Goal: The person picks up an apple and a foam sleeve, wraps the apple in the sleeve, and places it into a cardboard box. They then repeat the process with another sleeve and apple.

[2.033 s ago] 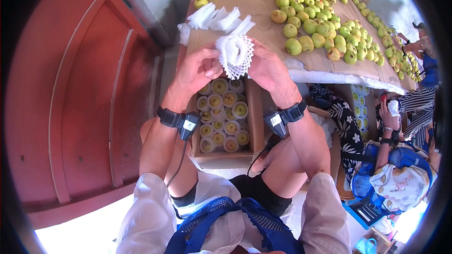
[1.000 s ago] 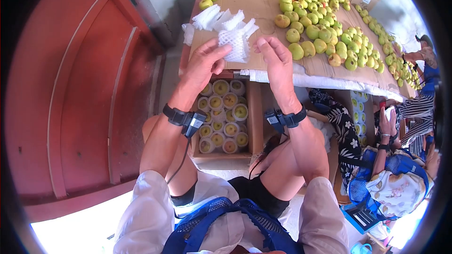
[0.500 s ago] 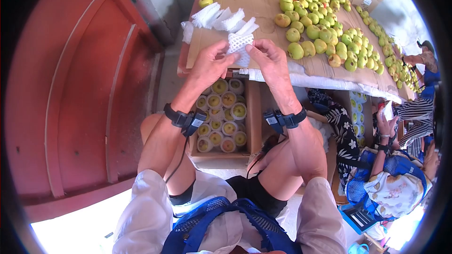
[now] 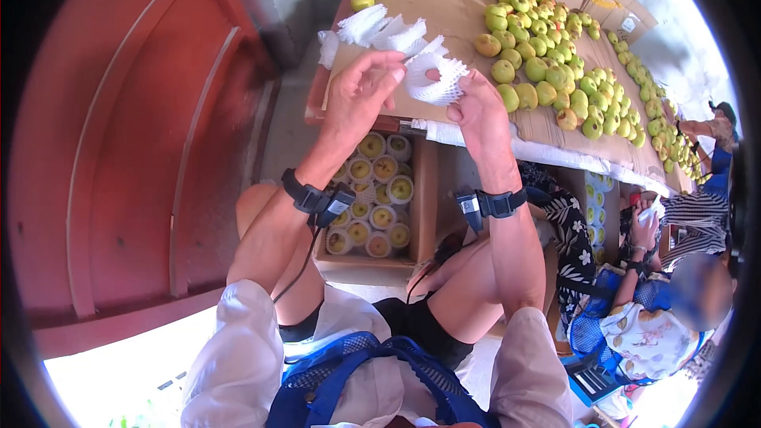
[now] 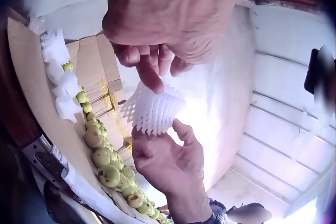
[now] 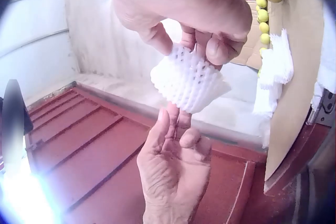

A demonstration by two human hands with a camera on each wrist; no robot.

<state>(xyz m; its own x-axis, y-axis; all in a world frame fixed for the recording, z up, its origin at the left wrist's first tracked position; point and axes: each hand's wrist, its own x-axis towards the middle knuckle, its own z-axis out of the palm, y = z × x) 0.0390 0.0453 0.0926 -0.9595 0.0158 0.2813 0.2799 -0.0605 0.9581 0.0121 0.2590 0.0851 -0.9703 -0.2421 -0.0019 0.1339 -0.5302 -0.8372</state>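
A white foam fruit net (image 4: pixel 437 79) is spread into a ring between both hands, above the cardboard-covered table. My left hand (image 4: pixel 361 95) pinches its left edge; in the right wrist view, that left hand (image 6: pixel 173 174) has its fingertips at the net's lower rim. My right hand (image 4: pixel 485 115) grips the opposite side, a finger showing through the opening. From the left wrist view, the foam net (image 5: pixel 157 111) appears as a short mesh tube, with no fruit visible in it. Just behind it, several more white foam nets (image 4: pixel 396 36) lie on the table.
Many green apples (image 4: pixel 555 79) cover the cardboard (image 4: pixel 452 20) at right. Under the table edge, an open carton (image 4: pixel 426 190) holds netted apples (image 4: pixel 384 166) between the knees. A red panel (image 4: pixel 135 150) stands at left. Another person (image 4: pixel 642 301) sits at the right.
The foam net, held flat half a second ago, is now opened into a ring. Both hands have shifted to the right and stand farther apart. One second ago the right hand was off the net.
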